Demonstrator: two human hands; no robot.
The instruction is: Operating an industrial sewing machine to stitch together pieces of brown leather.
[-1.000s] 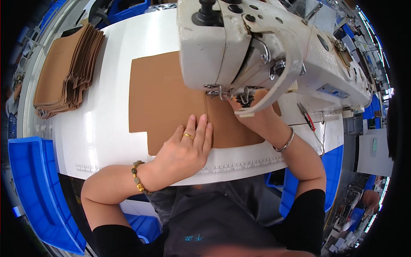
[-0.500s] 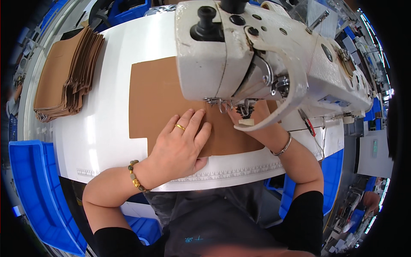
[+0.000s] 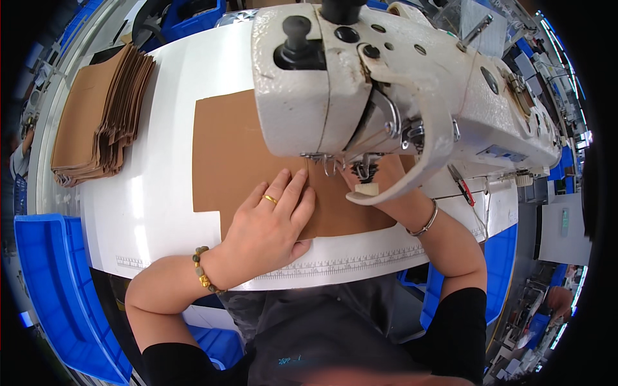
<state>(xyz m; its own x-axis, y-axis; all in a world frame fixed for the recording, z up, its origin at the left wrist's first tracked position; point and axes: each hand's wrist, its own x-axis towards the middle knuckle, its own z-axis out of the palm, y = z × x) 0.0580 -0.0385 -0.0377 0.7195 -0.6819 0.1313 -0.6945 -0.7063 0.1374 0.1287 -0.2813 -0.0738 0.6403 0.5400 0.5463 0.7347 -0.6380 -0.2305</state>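
Observation:
A flat brown leather-like sheet (image 3: pixel 225 148) lies on the white table under the sewing machine (image 3: pixel 293 109). My left hand (image 3: pixel 270 215) rests on the sheet's near part, fingers stretched forward and palm down, the thumb by the near edge. A faint seam line runs down the sheet just beyond those fingertips. My right hand (image 3: pixel 386 170) is on the sheet's right side, behind the presser-foot area and the curved white guard (image 3: pixel 438 141). Its fingers are mostly hidden by the machine, so their grip cannot be seen.
At the far left stands a stack of folded brown pieces (image 3: pixel 96 116). Red-handled snips (image 3: pixel 465 192) lie right of the machine. A printed ruler strip (image 3: pixel 347 259) follows the table's front edge. Blue bins (image 3: pixel 58 276) stand at the left, below and at the right.
The machine head appears slightly lower and further left in view. The sheet and my left hand have shifted a little toward me; both hands keep nearly the same pose.

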